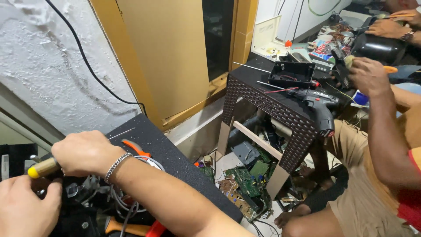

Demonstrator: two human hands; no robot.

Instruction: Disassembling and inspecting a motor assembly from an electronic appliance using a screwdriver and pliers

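Left hand (22, 206) nearest camera, bottom-left corner, fingers curled near tool butt; grasp cannot be told. Right hand (85, 152) fisted around screwdriver (42, 168), yellow-capped amber handle poking left, shaft hidden. Tool likely light, rigid, smooth; best gripped mid-handle. Grey cables (125, 199) below wrist. Orange-handled pliers (137, 149) on black board (175, 160). Beyond: co-worker's hand (370, 75), cordless drill (322, 109) on brown woven stool (280, 112).

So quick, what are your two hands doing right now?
Left hand: cannot tell if open or shut; it rests beside the yellow handle.
Right hand: shut on the yellow handle.
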